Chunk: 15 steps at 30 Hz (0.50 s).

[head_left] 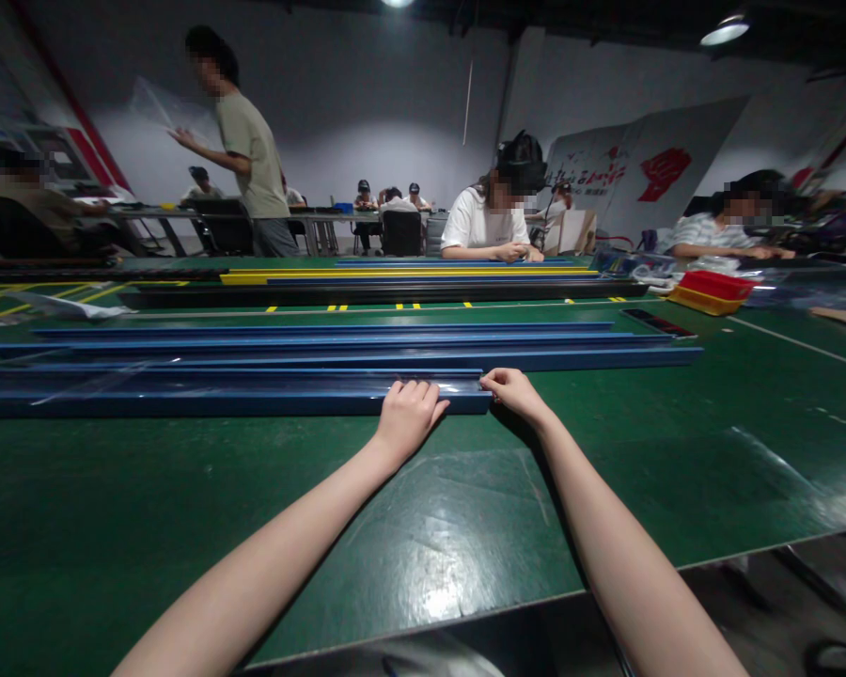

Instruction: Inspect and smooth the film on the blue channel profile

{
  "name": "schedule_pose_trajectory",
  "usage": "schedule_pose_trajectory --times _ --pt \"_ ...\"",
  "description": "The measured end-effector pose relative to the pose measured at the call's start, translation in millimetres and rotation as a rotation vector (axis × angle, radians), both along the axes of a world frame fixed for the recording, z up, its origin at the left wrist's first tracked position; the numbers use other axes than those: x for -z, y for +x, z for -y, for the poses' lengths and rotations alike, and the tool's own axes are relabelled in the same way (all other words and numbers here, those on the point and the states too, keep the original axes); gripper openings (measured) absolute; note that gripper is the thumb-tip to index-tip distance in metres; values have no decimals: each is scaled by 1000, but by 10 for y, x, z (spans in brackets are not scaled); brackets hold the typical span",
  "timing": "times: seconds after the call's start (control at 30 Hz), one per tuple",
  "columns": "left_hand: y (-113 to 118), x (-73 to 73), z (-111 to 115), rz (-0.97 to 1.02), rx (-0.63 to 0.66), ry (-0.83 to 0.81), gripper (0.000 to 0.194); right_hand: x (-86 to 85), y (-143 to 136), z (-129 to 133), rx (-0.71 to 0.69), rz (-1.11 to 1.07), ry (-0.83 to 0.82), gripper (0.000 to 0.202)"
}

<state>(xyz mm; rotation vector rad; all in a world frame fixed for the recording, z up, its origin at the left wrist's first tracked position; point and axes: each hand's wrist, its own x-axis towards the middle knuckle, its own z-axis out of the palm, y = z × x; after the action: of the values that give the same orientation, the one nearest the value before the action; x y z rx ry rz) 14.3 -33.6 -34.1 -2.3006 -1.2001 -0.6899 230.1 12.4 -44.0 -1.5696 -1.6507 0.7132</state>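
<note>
A long blue plastic channel (pixel 254 402) lies across the green table in front of me, its right end between my hands. My left hand (pixel 413 414) grips it close to that end, fingers bent over the near wall and the thumb pointing right. My right hand (pixel 511 387) is closed in a pinch at the far corner of the same end. What its fingertips hold, if anything, is too small to make out. Shiny clear film (pixel 458 386) shows inside the channel beside my left fingers.
More blue channels (pixel 367 355) lie parallel just beyond. Farther back are black and yellow strips (pixel 409 275), a dark phone-like slab (pixel 657 323) and a red bin (pixel 712 290). A co-worker (pixel 486 221) works across the table. Clear sheet (pixel 451 489) lies near the front edge.
</note>
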Motion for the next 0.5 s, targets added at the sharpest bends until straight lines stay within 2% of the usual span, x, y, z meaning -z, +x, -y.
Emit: schedule_pose_trajectory --times 0.5 --pt "6 -7 4 -12 -8 -37 24 -90 -21 47 -47 -151 -99 8"
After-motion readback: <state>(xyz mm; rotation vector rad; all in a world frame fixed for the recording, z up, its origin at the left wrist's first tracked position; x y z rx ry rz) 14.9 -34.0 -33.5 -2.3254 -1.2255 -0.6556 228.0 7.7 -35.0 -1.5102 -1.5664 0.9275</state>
